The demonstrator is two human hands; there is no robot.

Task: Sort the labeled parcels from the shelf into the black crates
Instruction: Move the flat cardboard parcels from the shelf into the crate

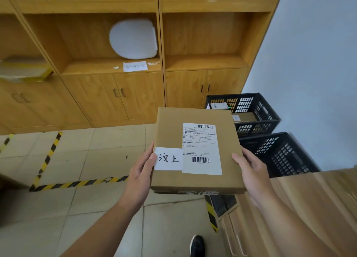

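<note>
I hold a flat brown cardboard parcel in front of me with both hands. It carries a white shipping label with barcodes and a smaller white tag with handwritten characters. My left hand grips its left edge, thumb on the tag. My right hand grips the right edge, thumb on top. Two black crates stand on the floor at the right: the far crate holds a few parcels, the near crate shows only its mesh walls.
A wooden shelf unit with lower cabinet doors fills the back; a white parcel leans in one bay, a taped box sits at far left. Yellow-black floor tape marks the tiles. A wooden cabinet is at right.
</note>
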